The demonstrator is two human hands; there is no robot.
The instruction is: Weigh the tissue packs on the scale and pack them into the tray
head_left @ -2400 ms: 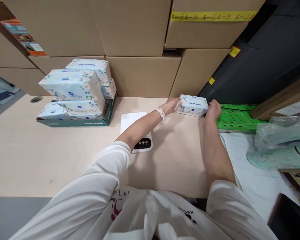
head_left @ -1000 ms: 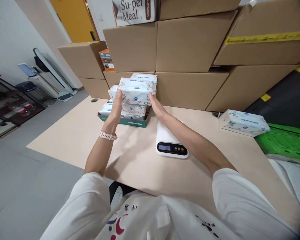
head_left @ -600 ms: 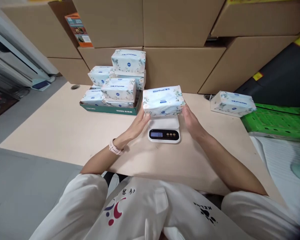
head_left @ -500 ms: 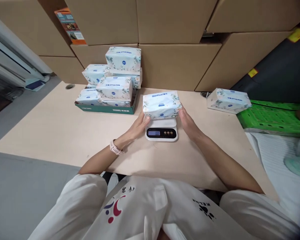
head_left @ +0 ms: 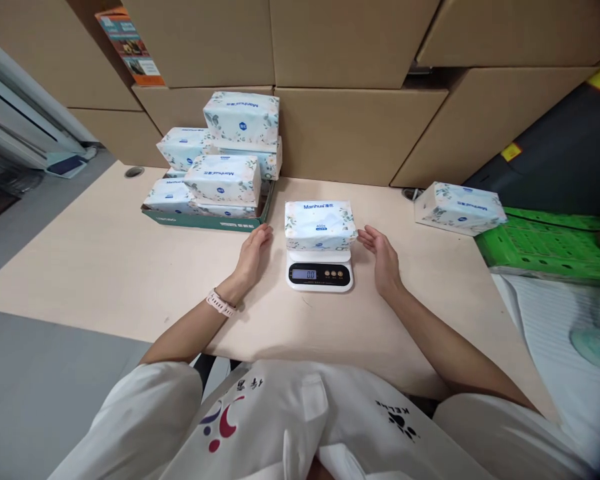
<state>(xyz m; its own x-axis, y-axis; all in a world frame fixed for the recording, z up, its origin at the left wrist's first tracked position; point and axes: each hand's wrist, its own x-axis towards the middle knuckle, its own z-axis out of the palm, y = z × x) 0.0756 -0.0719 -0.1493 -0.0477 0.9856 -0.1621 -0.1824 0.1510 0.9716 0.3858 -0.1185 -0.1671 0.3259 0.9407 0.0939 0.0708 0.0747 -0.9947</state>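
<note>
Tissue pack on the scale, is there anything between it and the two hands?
No, nothing visible. The tissue pack sits on the scale, with the left hand open beside its left end and the right hand open close by its right end. Nothing lies in the small gaps, and neither hand grips it.

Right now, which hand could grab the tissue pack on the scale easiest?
Probably the right hand: its fingers sit closer to the tissue pack on the scale than the left hand does; neither touches it.

Left hand (head_left: pixel 251 254) and right hand (head_left: pixel 383 257) open, apart, fingers forward.
</note>
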